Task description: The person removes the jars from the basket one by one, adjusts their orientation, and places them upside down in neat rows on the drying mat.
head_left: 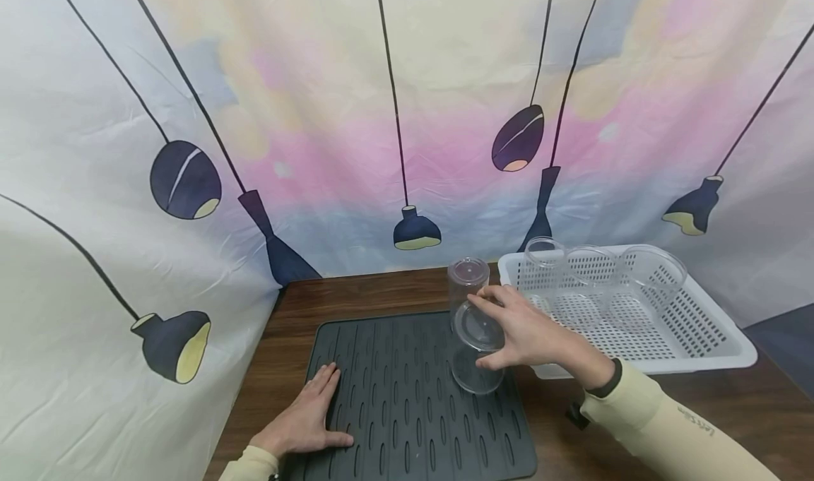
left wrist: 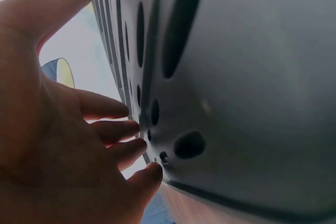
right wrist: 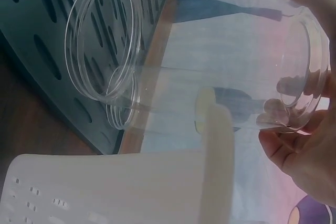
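Thumb and fingers of my right hand (head_left: 528, 331) grip a clear drinking glass (head_left: 468, 369) round its base. The glass is upside down, its rim close over the right side of a dark grey drying mat (head_left: 407, 403). Just behind it another clear glass (head_left: 468, 272) stands upside down at the mat's back right corner; in the right wrist view the held glass (right wrist: 220, 51) partly overlaps it. My left hand (head_left: 304, 416) lies at the mat's left edge, fingers extended and thumb apart, holding nothing. In the left wrist view its fingertips meet the mat's slotted surface (left wrist: 252, 103).
To the right of the mat sits a white perforated plastic basket (head_left: 718, 343) with several clear glasses (head_left: 655, 272) in it. Both stand on a dark wood table (head_left: 369, 290). A printed cloth (head_left: 331, 114) with a lamp pattern hangs behind and beside the table.
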A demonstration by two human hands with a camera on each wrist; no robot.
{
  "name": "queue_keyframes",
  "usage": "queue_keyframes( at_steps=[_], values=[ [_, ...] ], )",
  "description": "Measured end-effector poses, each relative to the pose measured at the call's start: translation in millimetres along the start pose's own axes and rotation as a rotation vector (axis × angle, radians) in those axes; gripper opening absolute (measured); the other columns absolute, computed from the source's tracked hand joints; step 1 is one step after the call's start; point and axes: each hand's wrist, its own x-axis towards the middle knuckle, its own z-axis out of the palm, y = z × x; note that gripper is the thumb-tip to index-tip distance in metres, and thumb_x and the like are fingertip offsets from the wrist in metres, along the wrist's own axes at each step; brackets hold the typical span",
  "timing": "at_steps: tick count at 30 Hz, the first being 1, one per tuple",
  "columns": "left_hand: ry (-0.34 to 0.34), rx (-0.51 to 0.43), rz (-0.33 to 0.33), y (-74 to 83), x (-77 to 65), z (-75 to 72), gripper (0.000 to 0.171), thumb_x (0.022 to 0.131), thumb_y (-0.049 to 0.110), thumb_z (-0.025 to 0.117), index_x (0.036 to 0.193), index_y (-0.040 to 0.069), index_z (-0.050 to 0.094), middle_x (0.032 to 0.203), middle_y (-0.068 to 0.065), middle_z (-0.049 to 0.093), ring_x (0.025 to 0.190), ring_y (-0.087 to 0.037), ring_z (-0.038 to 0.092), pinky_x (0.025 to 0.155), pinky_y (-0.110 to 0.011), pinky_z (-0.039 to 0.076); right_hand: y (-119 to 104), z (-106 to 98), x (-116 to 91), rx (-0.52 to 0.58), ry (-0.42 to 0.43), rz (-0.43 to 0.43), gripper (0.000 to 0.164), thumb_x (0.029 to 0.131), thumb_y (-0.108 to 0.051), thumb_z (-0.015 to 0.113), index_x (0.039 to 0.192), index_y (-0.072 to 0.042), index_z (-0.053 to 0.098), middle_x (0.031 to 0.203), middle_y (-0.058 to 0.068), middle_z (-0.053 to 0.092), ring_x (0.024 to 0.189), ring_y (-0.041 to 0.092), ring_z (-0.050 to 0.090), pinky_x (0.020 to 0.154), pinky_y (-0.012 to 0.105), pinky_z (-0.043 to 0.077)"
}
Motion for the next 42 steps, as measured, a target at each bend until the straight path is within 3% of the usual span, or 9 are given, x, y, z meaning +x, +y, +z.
queue_keyframes(
  at_steps=[42],
  values=[
    [-0.018,-0.001,-0.013,-3.6,-0.8,3.8,0.118,0.071,0.067,0.073,0.15,-0.007,0.027,0.16,-0.025,0.013,0.147,-0.046,0.01,0.114,-0.063,0.018,-0.5,7.9,-1.0,-0.006,-0.03,0.028,0.101,0.067,-0.061,0.079,0.147,-0.009,0.045,0.134,0.007,0.047,0.114,0.021,0.046,0.088,0.042,0.046]
  ],
)
